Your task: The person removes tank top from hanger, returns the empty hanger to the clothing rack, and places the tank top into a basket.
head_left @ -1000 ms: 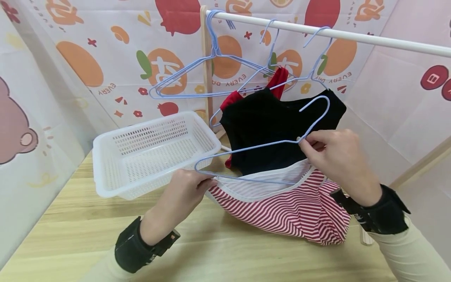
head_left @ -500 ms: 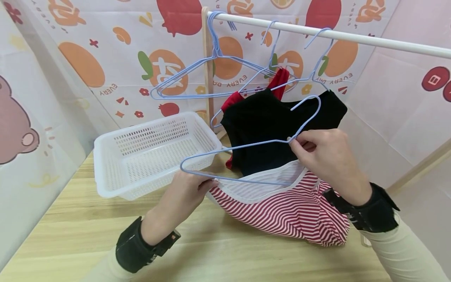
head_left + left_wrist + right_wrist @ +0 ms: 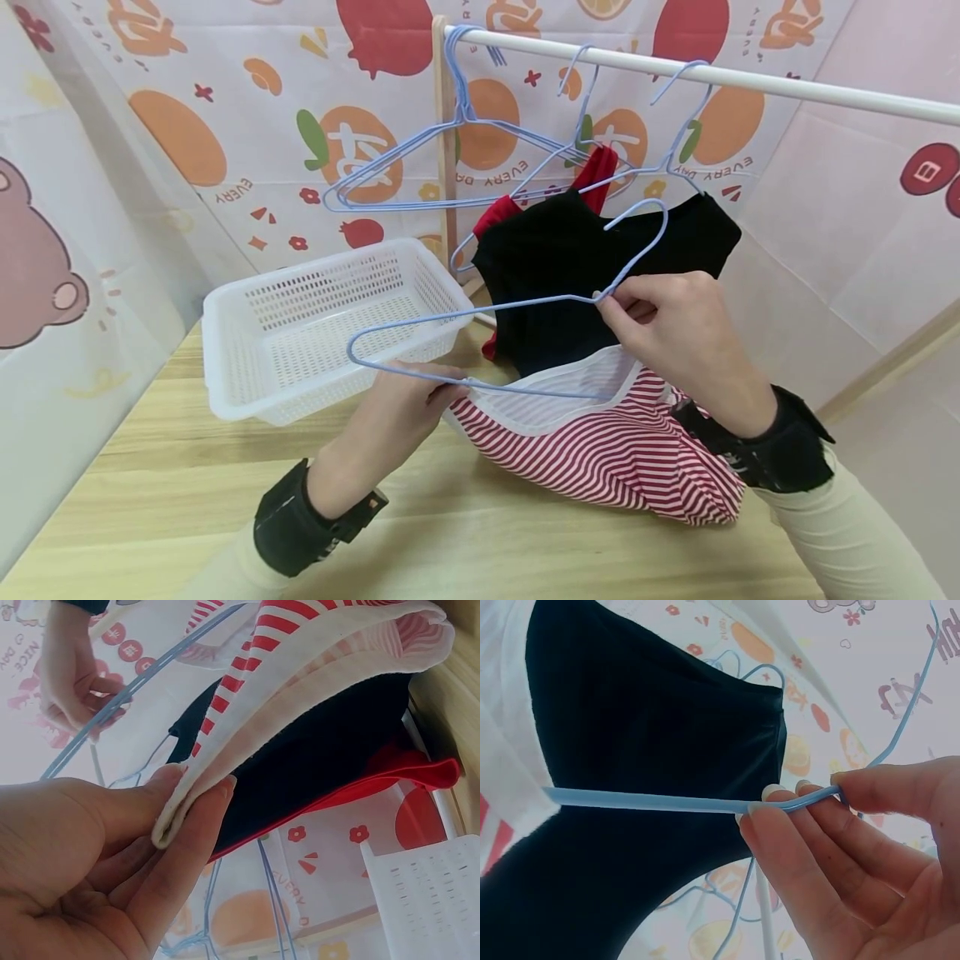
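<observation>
A red-and-white striped garment (image 3: 607, 467) with a white-edged opening lies partly on the wooden table. My left hand (image 3: 408, 408) pinches that white edge between thumb and fingers, seen close up as a folded band (image 3: 176, 817) in the left wrist view. My right hand (image 3: 667, 321) pinches a light blue hanger (image 3: 652, 801) just below its hook. One end of the hanger reaches out past my left hand, overlapping the basket in the head view. Its other end is hidden in the garment's opening. Behind hangs a black sleeveless top (image 3: 540, 258), with a red garment (image 3: 596, 177) behind that.
A white perforated basket (image 3: 213, 350) stands on the left of the table (image 3: 420, 533). Across the back runs a white rod (image 3: 787, 85) on a wooden post (image 3: 447, 167). Several bare blue hangers (image 3: 462, 104) hang at its left end.
My right hand has moved left with the hanger, so the hanger's left end sticks out farther beyond my left hand. The left hand keeps its pinch on the edge, nearly still.
</observation>
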A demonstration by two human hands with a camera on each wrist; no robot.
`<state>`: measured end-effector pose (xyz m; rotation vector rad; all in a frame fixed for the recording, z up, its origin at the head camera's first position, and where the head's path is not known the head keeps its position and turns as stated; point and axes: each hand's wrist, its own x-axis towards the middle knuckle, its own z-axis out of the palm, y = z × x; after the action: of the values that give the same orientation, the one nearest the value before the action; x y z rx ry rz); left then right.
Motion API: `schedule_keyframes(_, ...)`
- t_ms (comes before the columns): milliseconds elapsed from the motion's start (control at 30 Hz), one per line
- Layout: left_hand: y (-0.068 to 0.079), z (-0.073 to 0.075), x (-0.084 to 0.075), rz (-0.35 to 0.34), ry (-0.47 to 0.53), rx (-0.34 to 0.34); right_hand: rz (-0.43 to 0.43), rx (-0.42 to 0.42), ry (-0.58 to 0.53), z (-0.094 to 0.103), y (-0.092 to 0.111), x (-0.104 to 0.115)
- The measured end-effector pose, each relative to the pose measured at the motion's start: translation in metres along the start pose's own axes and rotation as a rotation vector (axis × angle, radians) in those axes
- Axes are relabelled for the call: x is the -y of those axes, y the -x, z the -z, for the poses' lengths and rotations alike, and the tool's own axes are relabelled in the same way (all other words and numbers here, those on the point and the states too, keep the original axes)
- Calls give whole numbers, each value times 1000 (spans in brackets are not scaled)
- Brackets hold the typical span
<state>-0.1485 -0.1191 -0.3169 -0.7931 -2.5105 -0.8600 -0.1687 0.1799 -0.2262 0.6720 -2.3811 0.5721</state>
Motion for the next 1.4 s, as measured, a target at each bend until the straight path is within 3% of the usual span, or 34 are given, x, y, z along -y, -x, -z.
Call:
schedule_keyframes(633,-4,-5,8,9,19,48,39,-71,-57,5,-8,11)
schedule_keyframes(1400,-4,-15,19,-20,-21,38,29,-123,-82,25,-21,30)
